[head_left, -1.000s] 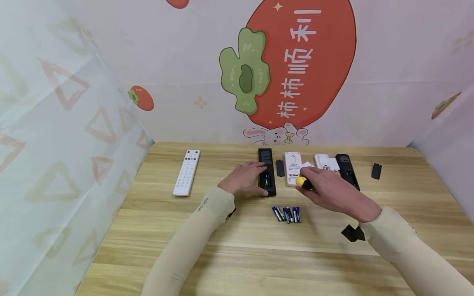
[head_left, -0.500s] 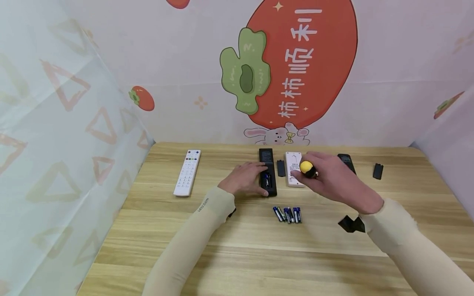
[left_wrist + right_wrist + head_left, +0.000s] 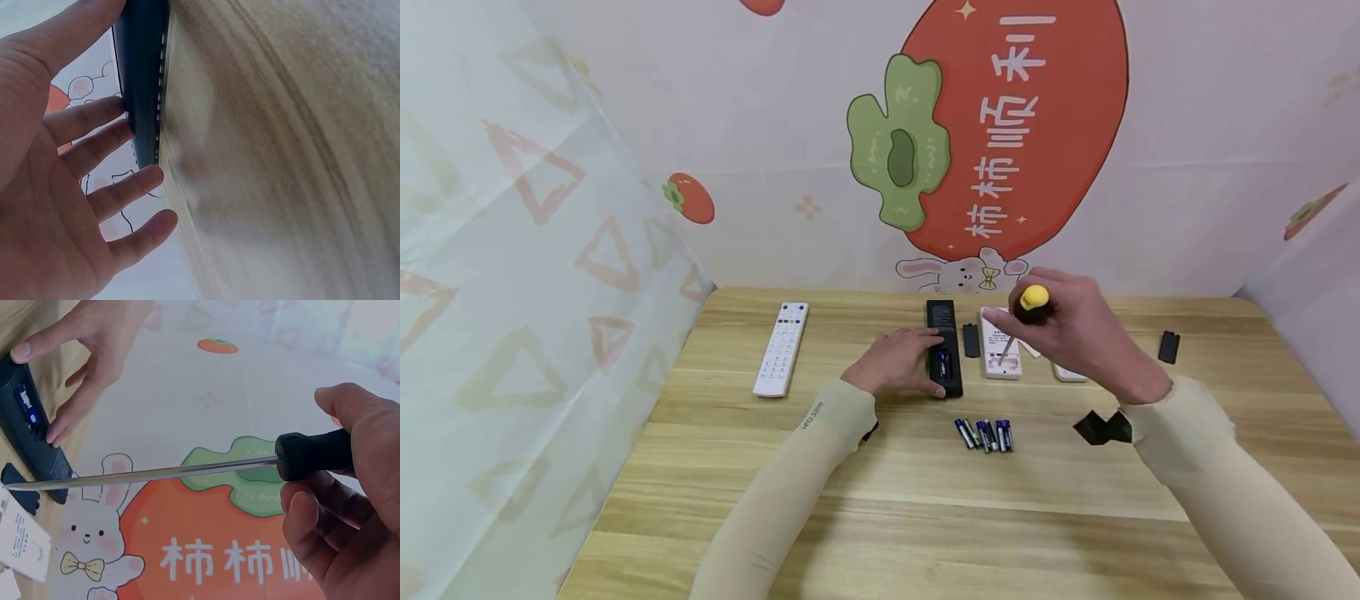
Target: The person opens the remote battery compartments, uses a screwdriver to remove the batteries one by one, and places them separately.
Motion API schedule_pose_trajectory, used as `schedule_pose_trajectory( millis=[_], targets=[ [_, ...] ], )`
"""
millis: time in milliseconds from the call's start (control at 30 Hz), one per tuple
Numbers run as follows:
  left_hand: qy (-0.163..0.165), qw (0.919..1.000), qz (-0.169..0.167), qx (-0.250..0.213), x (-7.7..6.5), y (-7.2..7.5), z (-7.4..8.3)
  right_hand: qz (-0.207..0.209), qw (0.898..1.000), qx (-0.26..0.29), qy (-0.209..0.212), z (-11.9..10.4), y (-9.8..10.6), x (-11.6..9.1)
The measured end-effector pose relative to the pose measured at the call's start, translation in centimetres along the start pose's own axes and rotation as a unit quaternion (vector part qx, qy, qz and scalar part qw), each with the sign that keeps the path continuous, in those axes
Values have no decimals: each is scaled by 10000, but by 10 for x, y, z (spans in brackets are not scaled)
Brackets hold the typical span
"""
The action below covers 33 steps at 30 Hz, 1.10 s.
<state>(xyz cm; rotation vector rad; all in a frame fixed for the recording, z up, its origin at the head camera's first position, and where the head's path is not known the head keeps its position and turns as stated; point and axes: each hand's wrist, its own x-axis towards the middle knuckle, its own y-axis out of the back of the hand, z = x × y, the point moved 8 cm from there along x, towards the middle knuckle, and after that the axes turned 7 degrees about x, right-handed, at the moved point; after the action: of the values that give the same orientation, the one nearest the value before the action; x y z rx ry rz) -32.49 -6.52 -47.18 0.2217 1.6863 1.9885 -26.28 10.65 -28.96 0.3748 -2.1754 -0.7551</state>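
Observation:
My left hand (image 3: 897,362) rests against the near left side of a black remote control (image 3: 941,321), thumb at its near end and fingers fairly straight. That remote lies back-up, its battery bay uncovered and batteries (image 3: 28,407) visible inside. My right hand (image 3: 1075,329) grips a screwdriver (image 3: 319,454) by its black handle with a yellow end (image 3: 1034,297). The long metal shaft (image 3: 169,472) slants down, its tip at the battery bay of a white remote (image 3: 997,337) lying face down. Between the two remotes lies a black battery cover (image 3: 971,341).
Several loose batteries (image 3: 985,435) lie in front of the remotes. A white remote control (image 3: 781,350) lies button side up at the left. Another white remote (image 3: 1067,374) shows partly under my right hand. A second black cover (image 3: 1168,347) lies far right, before the patterned wall.
My right hand has risen and moved slightly away from me, tilting the screwdriver so its shaft now shows over the white remote. My left hand has stayed on the black remote.

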Motion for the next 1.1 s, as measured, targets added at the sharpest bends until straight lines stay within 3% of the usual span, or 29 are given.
schedule_pose_trajectory(
  millis=[267,433,767,1100],
  targets=[
    [-43,10000,12,-1,0,0,0,510,9970,503,-301,5,-4,5],
    [-52,10000,-9,-32,0,0,0,599,9948,692,-439,10,-12,7],
    [-4,10000,0,-45,1,-1,-2,713,9934,481,-764,27,-25,10],
    [-31,10000,6,-47,1,-1,-1,275,9932,427,-1051,38,-33,12]
  ],
)
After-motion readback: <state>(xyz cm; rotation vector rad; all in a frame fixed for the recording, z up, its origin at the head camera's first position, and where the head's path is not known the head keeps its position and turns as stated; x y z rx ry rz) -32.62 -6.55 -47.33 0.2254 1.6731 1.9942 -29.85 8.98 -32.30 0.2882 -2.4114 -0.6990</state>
